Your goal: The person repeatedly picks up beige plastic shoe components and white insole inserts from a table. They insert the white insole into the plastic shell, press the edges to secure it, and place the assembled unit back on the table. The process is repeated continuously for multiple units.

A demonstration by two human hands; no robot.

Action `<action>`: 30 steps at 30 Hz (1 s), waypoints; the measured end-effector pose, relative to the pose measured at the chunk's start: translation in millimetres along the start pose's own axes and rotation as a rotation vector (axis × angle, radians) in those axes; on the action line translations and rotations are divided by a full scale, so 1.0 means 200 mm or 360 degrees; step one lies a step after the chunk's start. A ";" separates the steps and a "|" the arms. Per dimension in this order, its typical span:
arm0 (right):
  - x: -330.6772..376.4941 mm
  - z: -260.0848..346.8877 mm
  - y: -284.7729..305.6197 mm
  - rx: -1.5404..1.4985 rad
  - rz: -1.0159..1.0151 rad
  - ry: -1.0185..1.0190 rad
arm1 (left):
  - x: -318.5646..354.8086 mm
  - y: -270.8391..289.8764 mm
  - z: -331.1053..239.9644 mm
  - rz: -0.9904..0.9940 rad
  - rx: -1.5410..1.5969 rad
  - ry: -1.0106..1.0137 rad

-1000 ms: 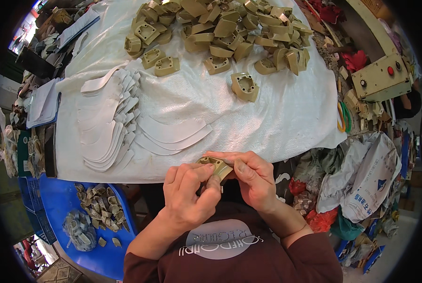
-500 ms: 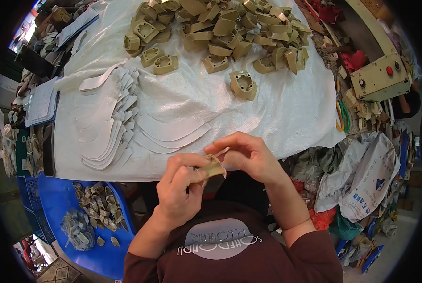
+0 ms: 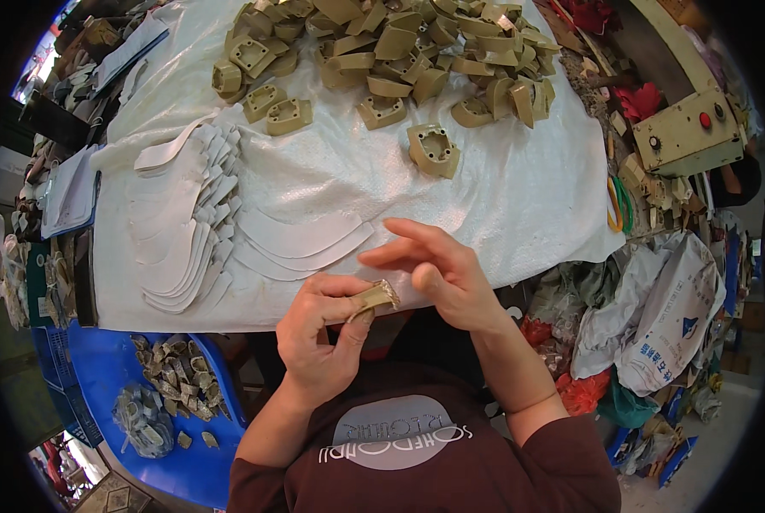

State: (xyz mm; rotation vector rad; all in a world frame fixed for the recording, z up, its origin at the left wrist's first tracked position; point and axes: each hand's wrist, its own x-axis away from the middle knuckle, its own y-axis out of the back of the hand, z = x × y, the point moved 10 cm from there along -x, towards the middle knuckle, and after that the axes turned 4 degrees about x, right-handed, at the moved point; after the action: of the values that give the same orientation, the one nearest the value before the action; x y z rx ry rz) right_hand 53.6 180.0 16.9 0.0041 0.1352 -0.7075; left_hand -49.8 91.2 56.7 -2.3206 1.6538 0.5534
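My left hand point(image 3: 321, 333) pinches a small tan moulded piece point(image 3: 374, 299) between thumb and fingers, just off the near edge of the white-covered table point(image 3: 502, 188). My right hand point(image 3: 438, 269) hovers beside it with fingers spread and holds nothing; its thumb is close to the piece. A fan of white curved strips point(image 3: 194, 231) lies on the cloth to the left of my hands. One tan block with holes point(image 3: 434, 150) sits alone beyond my right hand.
A big heap of tan moulded parts point(image 3: 400, 43) fills the far side of the table. A blue bin point(image 3: 143, 393) with small scraps stands lower left. A cream control box with a red button point(image 3: 686, 132) and stuffed bags point(image 3: 656, 325) crowd the right.
My right hand has let go of the tan piece and opened, lifting toward the table. The left hand keeps the piece and has shifted slightly lower.
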 end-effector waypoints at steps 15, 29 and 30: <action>0.04 0.24 -0.05 0.0832 -0.0152 0.0479 | 0.03 -0.04 0.11 -0.0141 0.0379 0.0485; 0.04 0.05 0.02 0.0049 0.0041 -0.0129 | 0.01 -0.05 -0.13 0.0073 -0.0585 -0.0460; 0.04 0.06 0.02 -0.0032 0.0046 -0.0156 | 0.02 -0.07 -0.14 0.0131 -0.0610 -0.0539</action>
State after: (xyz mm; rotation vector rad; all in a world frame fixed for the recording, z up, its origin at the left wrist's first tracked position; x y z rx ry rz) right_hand 63.5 177.4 26.7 -0.0476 0.0482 -0.6763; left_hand -30.4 81.7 79.5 -2.2368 1.5916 1.3019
